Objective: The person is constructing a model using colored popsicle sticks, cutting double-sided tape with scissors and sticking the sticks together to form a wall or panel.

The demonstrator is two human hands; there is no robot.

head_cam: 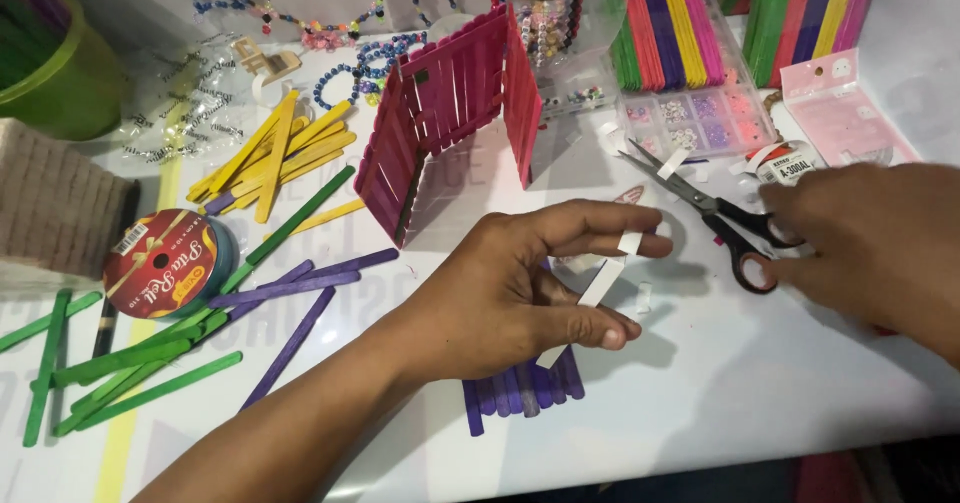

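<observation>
**Tape strip in one hand, scissors under the other**

The left hand (520, 298) pinches a white tape strip (600, 285) between thumb and curled fingers, above a purple stick panel (520, 391), in front of the pink stick house (450, 113). The right hand (870, 243) closes loosely on the black-handled scissors (715, 213), right of the house. A pink flat packet (845, 113) lies farther right; a round red ribbon spool (165, 263) sits left.

Head view, close, downward over table (700, 393)

Purple stick panel (520, 388) under left hand (520, 293)
</observation>
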